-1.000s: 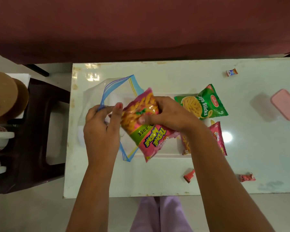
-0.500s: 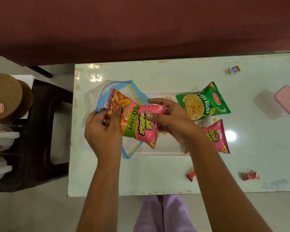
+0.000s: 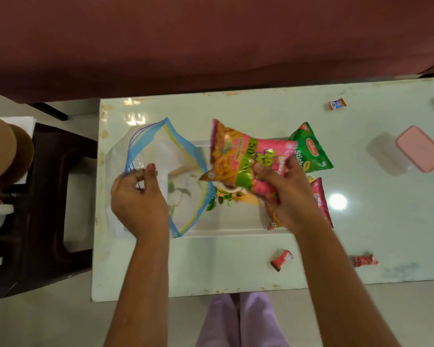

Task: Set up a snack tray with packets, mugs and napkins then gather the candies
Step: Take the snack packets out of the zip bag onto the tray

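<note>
My left hand (image 3: pixel 138 196) pinches the near lip of the clear zip bag (image 3: pixel 161 171) between thumb and fingers, which I read as keeping its mouth gaping toward the tray so packets can come out without snagging. My right hand (image 3: pixel 283 189) is closed around the lower end of the pink snack packet (image 3: pixel 246 159), holding it tilted in the air above the white tray (image 3: pixel 231 224), just clear of the bag mouth; I judge it is on its way to join the others. The green sticks packet (image 3: pixel 311 149) lies at the tray's far right corner, and a second pink packet (image 3: pixel 321 201) sits just beside it, mostly hidden behind my wrist. Candies are scattered well apart on the table (image 3: pixel 236 266): a red candy (image 3: pixel 282 259), another red one (image 3: pixel 365 259), a blue-and-white one (image 3: pixel 337 103). A pink-lidded box (image 3: pixel 420 149) stands at the right. The held packet's print is motion-blurred, and whether anything is in the bag I cannot tell. No napkins or mugs are clearly identifiable; the stool items at left are cut off.
</note>
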Tool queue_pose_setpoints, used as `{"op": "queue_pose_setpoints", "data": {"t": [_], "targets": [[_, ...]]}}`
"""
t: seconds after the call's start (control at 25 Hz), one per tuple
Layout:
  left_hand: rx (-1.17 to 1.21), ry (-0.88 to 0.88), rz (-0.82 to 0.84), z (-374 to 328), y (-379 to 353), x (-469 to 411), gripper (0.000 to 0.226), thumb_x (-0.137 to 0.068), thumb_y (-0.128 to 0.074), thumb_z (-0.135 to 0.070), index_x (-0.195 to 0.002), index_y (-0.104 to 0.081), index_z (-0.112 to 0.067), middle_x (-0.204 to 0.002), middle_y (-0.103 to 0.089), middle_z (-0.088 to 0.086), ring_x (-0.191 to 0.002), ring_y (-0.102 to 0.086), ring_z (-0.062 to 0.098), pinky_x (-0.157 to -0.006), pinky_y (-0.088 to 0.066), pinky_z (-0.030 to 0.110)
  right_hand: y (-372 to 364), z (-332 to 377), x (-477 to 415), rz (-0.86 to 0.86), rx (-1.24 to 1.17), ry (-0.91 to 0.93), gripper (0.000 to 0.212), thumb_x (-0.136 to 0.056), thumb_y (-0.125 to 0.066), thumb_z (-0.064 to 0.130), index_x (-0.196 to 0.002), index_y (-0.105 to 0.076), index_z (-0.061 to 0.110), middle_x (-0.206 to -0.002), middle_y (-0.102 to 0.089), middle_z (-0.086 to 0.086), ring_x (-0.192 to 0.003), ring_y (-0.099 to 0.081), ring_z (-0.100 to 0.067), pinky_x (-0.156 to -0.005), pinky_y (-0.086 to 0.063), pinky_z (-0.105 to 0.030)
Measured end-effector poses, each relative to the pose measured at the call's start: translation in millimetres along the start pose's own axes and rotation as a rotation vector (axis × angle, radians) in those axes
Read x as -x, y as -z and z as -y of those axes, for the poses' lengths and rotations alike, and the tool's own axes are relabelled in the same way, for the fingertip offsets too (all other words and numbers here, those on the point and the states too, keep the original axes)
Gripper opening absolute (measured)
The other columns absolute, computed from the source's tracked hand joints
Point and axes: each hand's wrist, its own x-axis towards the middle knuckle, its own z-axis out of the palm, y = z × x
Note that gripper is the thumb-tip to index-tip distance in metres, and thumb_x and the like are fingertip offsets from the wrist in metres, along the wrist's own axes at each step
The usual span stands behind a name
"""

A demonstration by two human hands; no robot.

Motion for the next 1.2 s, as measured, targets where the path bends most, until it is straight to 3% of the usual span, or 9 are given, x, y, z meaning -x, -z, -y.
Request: {"op": "queue_pose_setpoints", "data": {"t": [0.12,0.2,0.28,0.4,0.52,0.68,0.84,1.0,1.2], "targets": [[-0.065,-0.124,0.119,-6,1,0,0.012,-0.080,-0.069,-0.019,-0.092,-0.070,-0.015,-0.110,-0.062,0.008,-0.072,-0.056,0.015,-0.071,-0.043,0.011,52,21,-21,-0.102,0.189,0.042,0.038,-0.079,-0.070,0.005,-0.113,-0.057,0.013,-0.100,-0.073,-0.003,-0.085,-0.073,-0.023,-0.069,-0.060,-0.041],[-0.125,-0.189,0.170,-10,-4,7,0.022,-0.079,-0.067,-0.007,-0.098,-0.070,-0.017,-0.117,-0.059,0.005,-0.070,-0.053,0.010,-0.065,-0.034,-0.003,68,20,-42,-0.103,0.343,-0.017,0.042,-0.077,-0.073,0.007,-0.116,-0.056,0.008,-0.107,-0.071,-0.013,-0.092,-0.070,-0.034,-0.079,-0.056,-0.055],[-0.158,-0.223,0.209,-11,-9,13,0.029,-0.080,-0.064,-0.001,-0.103,-0.069,-0.018,-0.120,-0.058,0.004,-0.063,-0.048,0.002,-0.063,-0.032,-0.006,68,16,-64,-0.075,0.495,-0.061,0.043,-0.075,-0.076,0.010,-0.114,-0.057,0.007,-0.109,-0.070,-0.016,-0.092,-0.070,-0.032,-0.082,-0.056,-0.053],[-0.177,-0.250,0.253,-9,-14,16,0.031,-0.081,-0.062,0.001,-0.104,-0.068,-0.019,-0.120,-0.059,0.003,-0.063,-0.048,0.001,-0.062,-0.034,-0.003,56,8,-94,-0.063,0.678,-0.051,0.042,-0.072,-0.080,0.018,-0.106,-0.057,0.011,-0.108,-0.069,-0.011,-0.093,-0.069,-0.027,-0.085,-0.056,-0.045],[-0.180,-0.250,0.267,-9,-18,16,0.031,-0.082,-0.063,0.000,-0.105,-0.068,-0.020,-0.121,-0.058,0.002,-0.067,-0.049,0.000,-0.067,-0.036,0.006,45,1,-106,-0.126,0.840,0.009,0.057,-0.070,-0.082,0.026,-0.117,-0.053,0.012,-0.111,-0.065,-0.005,-0.099,-0.063,-0.022,-0.088,-0.053,-0.037],[-0.178,-0.254,0.284,-8,-22,17,0.031,-0.082,-0.063,0.000,-0.106,-0.068,-0.020,-0.122,-0.059,0.002,-0.069,-0.046,-0.015,-0.065,-0.036,-0.003,37,-6,-96,-0.192,0.886,0.096,0.066,-0.076,-0.077,0.023,-0.130,-0.041,0.011,-0.107,-0.059,0.000,-0.094,-0.056,-0.015,-0.079,-0.044,-0.025],[-0.170,-0.247,0.309,-7,-26,22,0.030,-0.082,-0.063,-0.002,-0.106,-0.067,-0.019,-0.120,-0.059,0.002,-0.072,-0.048,-0.003,-0.072,-0.037,0.012,38,-19,-81,-0.331,0.933,0.177,0.071,-0.077,-0.074,0.029,-0.133,-0.033,0.017,-0.116,-0.060,-0.008,-0.104,-0.062,-0.028,-0.075,-0.047,-0.031],[-0.186,-0.244,0.323,-5,-29,25,0.029,-0.082,-0.063,-0.004,-0.107,-0.068,-0.019,-0.121,-0.059,0.002,-0.080,-0.051,0.010,-0.077,-0.040,0.020,40,-23,-71,-0.471,1.399,0.285,0.086,-0.077,-0.068,0.052,-0.144,-0.022,0.026,-0.146,-0.034,-0.012,-0.132,-0.037,-0.036,-0.097,-0.042,-0.051],[-0.180,-0.242,0.321,-4,-32,27,0.029,-0.082,-0.064,-0.004,-0.106,-0.068,-0.020,-0.121,-0.060,0.002,-0.079,-0.053,0.007,-0.073,-0.039,0.013,36,-34,-73,0.025,1.892,0.516,0.084,-0.076,-0.063,0.057,-0.146,-0.020,0.039,-0.160,-0.008,0.000,-0.146,-0.003,-0.036,-0.111,-0.006,-0.064]]}}
